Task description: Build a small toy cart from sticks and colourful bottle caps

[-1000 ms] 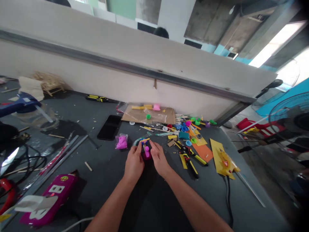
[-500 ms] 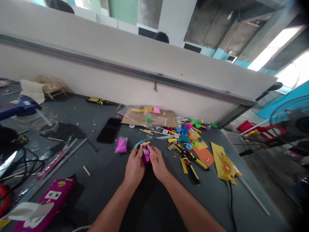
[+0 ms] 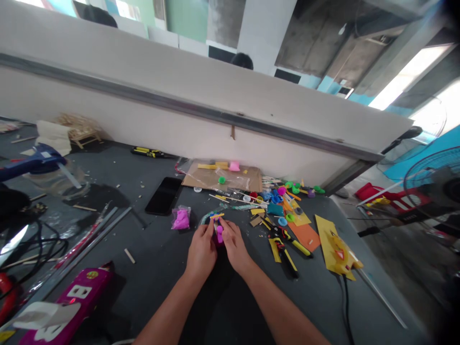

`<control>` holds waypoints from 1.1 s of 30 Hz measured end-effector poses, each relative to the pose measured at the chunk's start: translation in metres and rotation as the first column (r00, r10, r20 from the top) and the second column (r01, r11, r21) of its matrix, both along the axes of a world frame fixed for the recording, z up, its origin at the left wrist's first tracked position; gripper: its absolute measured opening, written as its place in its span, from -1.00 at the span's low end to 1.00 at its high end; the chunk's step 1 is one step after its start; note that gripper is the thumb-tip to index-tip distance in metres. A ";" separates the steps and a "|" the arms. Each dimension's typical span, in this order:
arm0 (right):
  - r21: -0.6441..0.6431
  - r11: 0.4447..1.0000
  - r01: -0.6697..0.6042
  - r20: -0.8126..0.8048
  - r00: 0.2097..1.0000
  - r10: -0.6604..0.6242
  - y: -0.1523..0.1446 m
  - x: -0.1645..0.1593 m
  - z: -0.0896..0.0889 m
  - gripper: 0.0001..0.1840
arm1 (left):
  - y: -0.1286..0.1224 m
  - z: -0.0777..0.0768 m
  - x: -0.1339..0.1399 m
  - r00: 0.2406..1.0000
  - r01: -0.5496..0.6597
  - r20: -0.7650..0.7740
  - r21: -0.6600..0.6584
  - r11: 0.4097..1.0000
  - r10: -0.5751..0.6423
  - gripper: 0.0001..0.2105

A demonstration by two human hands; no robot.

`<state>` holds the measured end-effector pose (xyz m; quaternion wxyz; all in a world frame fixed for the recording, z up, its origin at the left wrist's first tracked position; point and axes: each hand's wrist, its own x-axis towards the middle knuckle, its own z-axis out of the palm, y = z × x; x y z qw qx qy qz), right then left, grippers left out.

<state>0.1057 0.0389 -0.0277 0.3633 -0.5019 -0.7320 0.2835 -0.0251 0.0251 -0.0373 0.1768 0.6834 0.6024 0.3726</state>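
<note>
Near the middle of the dark table, my left hand (image 3: 201,250) and my right hand (image 3: 235,244) meet with fingers closed around a small pink and blue craft piece (image 3: 219,233). A short yellow strip (image 3: 217,216) lies across its far end, by my fingertips. Much of the piece is hidden by my fingers, so its exact kind is unclear. To the left of my hands is a clear bag of pink clay (image 3: 181,218). Beyond them lies a cardboard sheet (image 3: 194,180).
A black phone (image 3: 164,196) lies left of the cardboard. On the right are yellow-black pliers (image 3: 285,251), coloured lids (image 3: 282,221), orange paper (image 3: 304,235) and a yellow glue gun (image 3: 344,254). A purple power strip (image 3: 77,299) and a blue glue gun (image 3: 38,158) are on the left.
The view has shifted slightly, so the table things appear a little lower and to the right. My hands keep nearly the same hold on the craft piece.
</note>
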 end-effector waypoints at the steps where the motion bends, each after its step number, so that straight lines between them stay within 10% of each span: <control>1: -0.002 1.000 0.007 -0.005 1.000 -0.007 0.000 0.000 0.000 -0.47 | 0.000 0.001 0.000 1.000 -0.004 0.000 -0.002 1.000 0.004 -0.44; 33: 0.026 1.000 0.007 0.015 1.000 -0.007 0.000 0.001 0.001 -0.50 | -0.001 0.002 0.002 0.999 -0.032 0.002 -0.024 0.999 0.032 -0.46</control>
